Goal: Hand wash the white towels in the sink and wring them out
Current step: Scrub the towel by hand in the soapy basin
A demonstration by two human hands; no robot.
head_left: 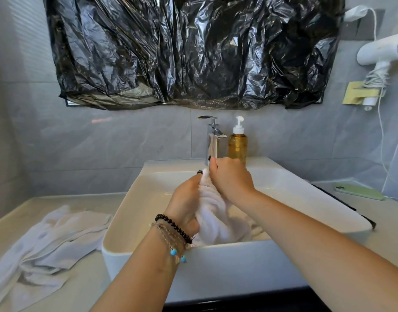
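While my left hand (pixel 184 204) and right hand (pixel 230 177) clamp their fingers around the twisted towel (pixel 212 212) over the sink (pixel 135 199), it looks soft, waterlogged, heavy; gripping near both ends suits wringing.

Bathroom, sink (pixel 135 199), faucet (pixel 212 136), hairdryer (pixel 382 50)

We see one white towel (pixel 212 212) twisted upright over the white sink (pixel 135 199); a second towel (pixel 47 242) lies crumpled on the surface, left of the sink.
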